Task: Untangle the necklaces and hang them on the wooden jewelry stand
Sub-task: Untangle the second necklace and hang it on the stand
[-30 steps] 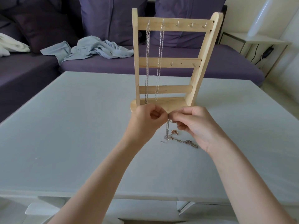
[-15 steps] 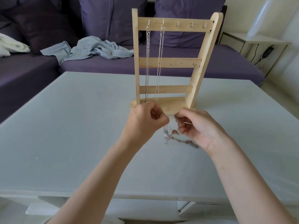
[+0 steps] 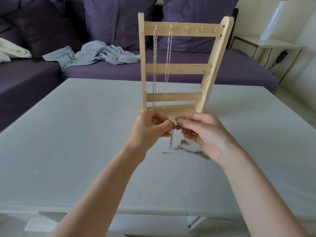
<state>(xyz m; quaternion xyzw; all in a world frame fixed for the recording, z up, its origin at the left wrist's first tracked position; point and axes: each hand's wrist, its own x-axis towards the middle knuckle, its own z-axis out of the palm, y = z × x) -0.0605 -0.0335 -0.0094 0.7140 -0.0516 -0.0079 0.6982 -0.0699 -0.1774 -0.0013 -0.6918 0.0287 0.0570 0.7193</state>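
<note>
A wooden jewelry stand [image 3: 177, 30] stands upright on the grey table [image 3: 68, 134]. Two silver necklaces [image 3: 166, 69] hang from the two leftmost hooks of its top bar. Just in front of the stand's base, my left hand [image 3: 150, 129] and my right hand [image 3: 203, 134] meet and pinch the top of a silver chain [image 3: 171, 139], which hangs down to the table. Its lower end lies among a tangle of rose-gold and silver chain [image 3: 189, 150] on the table under my right hand.
A purple sofa [image 3: 171, 71] with cushions runs behind the table, with a crumpled light-blue cloth [image 3: 95, 54] and a white cloth [image 3: 10, 52] on it. A white side table [image 3: 280, 44] with a white vase [image 3: 275, 19] stands at the back right.
Both hands have stayed in front of the stand's base, working the chain between the fingertips. The hanging silver chain has lifted slightly and pulled away from the rose-gold tangle.
</note>
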